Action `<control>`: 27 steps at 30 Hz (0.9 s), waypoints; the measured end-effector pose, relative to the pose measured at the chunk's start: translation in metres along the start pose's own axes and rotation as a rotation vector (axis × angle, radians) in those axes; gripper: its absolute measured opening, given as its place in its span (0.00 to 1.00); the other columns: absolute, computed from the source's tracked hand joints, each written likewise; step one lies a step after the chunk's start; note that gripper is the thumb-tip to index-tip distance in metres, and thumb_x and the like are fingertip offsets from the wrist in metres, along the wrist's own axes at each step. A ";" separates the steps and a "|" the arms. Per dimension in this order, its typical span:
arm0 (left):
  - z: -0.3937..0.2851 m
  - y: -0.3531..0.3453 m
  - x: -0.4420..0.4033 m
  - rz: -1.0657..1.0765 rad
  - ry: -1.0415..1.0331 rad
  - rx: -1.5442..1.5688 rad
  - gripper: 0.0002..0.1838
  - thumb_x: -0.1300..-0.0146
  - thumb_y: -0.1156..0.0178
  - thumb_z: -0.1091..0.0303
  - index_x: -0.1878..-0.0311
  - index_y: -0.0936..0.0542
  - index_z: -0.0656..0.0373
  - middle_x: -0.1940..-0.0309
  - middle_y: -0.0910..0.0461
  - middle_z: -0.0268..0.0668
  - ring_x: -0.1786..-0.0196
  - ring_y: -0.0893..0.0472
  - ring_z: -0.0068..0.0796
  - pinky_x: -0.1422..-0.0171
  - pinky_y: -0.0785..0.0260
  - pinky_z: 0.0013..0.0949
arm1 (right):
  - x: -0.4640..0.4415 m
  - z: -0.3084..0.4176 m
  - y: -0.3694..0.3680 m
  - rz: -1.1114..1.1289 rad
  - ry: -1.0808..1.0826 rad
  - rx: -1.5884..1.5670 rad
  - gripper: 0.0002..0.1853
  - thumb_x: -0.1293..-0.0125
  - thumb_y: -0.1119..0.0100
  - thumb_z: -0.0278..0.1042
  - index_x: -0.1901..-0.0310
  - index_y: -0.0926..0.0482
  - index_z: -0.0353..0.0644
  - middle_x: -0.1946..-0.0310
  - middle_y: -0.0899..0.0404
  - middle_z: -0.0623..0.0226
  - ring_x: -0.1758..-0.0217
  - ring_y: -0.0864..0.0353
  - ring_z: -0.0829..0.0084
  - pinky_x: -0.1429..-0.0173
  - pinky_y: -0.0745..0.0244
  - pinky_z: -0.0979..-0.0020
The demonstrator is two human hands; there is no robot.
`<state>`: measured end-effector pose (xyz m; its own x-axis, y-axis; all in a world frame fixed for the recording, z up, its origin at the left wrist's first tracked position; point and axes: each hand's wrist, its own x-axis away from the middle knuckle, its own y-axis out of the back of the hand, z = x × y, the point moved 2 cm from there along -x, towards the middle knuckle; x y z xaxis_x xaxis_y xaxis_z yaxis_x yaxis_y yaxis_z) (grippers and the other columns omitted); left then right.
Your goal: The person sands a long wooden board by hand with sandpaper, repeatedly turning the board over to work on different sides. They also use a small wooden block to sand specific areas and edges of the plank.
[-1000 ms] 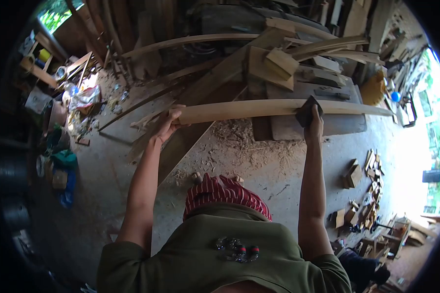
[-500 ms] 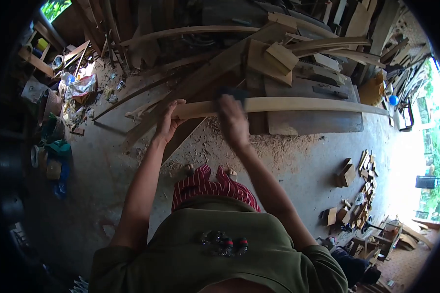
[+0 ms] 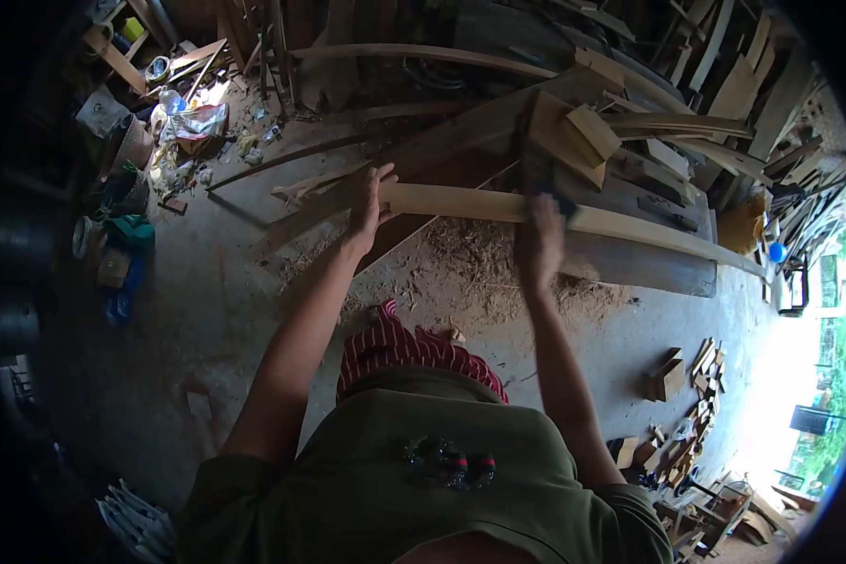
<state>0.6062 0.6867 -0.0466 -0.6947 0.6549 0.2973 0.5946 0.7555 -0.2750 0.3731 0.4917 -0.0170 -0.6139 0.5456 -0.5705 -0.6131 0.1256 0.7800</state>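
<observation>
A long, pale, gently curved wooden strip (image 3: pixel 461 201) runs across in front of me, its right part lying over a grey bench surface. My left hand (image 3: pixel 368 209) is closed around the strip's left end, thumb and fingers on either side. Further right, my right hand (image 3: pixel 540 246) presses on the strip, wrapped over a dark piece of sandpaper (image 3: pixel 553 195). Motion blurs that hand and the sheet, and the fingers partly cover it.
Cut wooden blocks (image 3: pixel 590 133) and curved boards (image 3: pixel 677 122) are piled behind the strip. Wood shavings (image 3: pixel 484 268) cover the floor below it. Small offcuts (image 3: pixel 696 395) lie at right, bags and clutter (image 3: pixel 193 122) at left. A dark hand plane-like tool (image 3: pixel 665 209) rests on the bench.
My right hand has slid rightward along the strip with the sandpaper, away from my left hand. The left hand keeps its hold on the end. The whole view has shifted slightly.
</observation>
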 end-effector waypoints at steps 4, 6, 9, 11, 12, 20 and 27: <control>0.034 0.014 0.013 -0.181 0.030 0.337 0.41 0.30 0.67 0.26 0.22 0.45 0.39 0.26 0.38 0.41 0.33 0.27 0.42 0.28 0.36 0.48 | 0.002 0.141 0.006 0.641 0.206 -0.623 0.19 0.30 0.46 0.34 0.38 0.25 0.41 0.40 0.23 0.51 0.37 0.24 0.49 0.34 0.30 0.53; 0.050 0.032 0.033 -0.288 0.156 0.366 0.41 0.30 0.70 0.26 0.22 0.45 0.41 0.27 0.38 0.44 0.39 0.22 0.46 0.31 0.33 0.51 | 0.005 0.153 0.014 1.063 -0.068 -0.931 0.19 0.26 0.47 0.40 0.42 0.24 0.36 0.51 0.17 0.53 0.50 0.16 0.51 0.49 0.25 0.53; 0.074 0.072 0.072 -0.412 0.248 0.351 0.41 0.29 0.71 0.28 0.23 0.43 0.47 0.30 0.34 0.46 0.40 0.22 0.45 0.32 0.30 0.49 | 0.013 0.127 0.010 0.889 -0.933 -1.705 0.21 0.23 0.50 0.43 0.38 0.27 0.37 0.49 0.18 0.56 0.45 0.16 0.62 0.41 0.21 0.59; 0.085 0.080 0.084 -0.481 0.309 0.432 0.42 0.28 0.71 0.29 0.24 0.42 0.50 0.32 0.31 0.47 0.41 0.21 0.43 0.33 0.29 0.48 | 0.017 0.111 0.009 0.868 -1.093 -1.876 0.22 0.23 0.50 0.42 0.36 0.30 0.36 0.46 0.20 0.55 0.45 0.17 0.61 0.38 0.21 0.59; 0.085 0.082 0.091 -0.499 0.334 0.387 0.41 0.27 0.71 0.31 0.26 0.39 0.53 0.34 0.29 0.46 0.40 0.22 0.43 0.32 0.29 0.47 | 0.015 0.107 0.015 0.816 -1.264 -2.051 0.24 0.23 0.50 0.42 0.34 0.32 0.35 0.44 0.21 0.55 0.44 0.17 0.61 0.35 0.21 0.59; 0.070 0.057 0.100 -0.330 0.247 0.167 0.37 0.25 0.66 0.35 0.32 0.30 0.57 0.42 0.23 0.44 0.46 0.20 0.41 0.34 0.27 0.45 | -0.037 -0.045 0.079 0.320 -0.586 -0.899 0.20 0.27 0.43 0.47 0.51 0.19 0.35 0.64 0.16 0.65 0.68 0.17 0.75 0.63 0.18 0.72; 0.056 0.012 0.111 -0.305 0.228 0.099 0.36 0.24 0.66 0.36 0.32 0.31 0.57 0.42 0.23 0.43 0.45 0.20 0.40 0.34 0.28 0.45 | -0.046 -0.236 0.156 -0.084 -0.622 -0.442 0.24 0.27 0.44 0.51 0.54 0.17 0.32 0.77 0.22 0.66 0.74 0.24 0.70 0.65 0.26 0.65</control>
<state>0.5134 0.7674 -0.0675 -0.7193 0.3956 0.5711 0.3250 0.9182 -0.2267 0.1882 0.2908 0.0706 -0.2442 0.9310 -0.2712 -0.8672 -0.0846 0.4906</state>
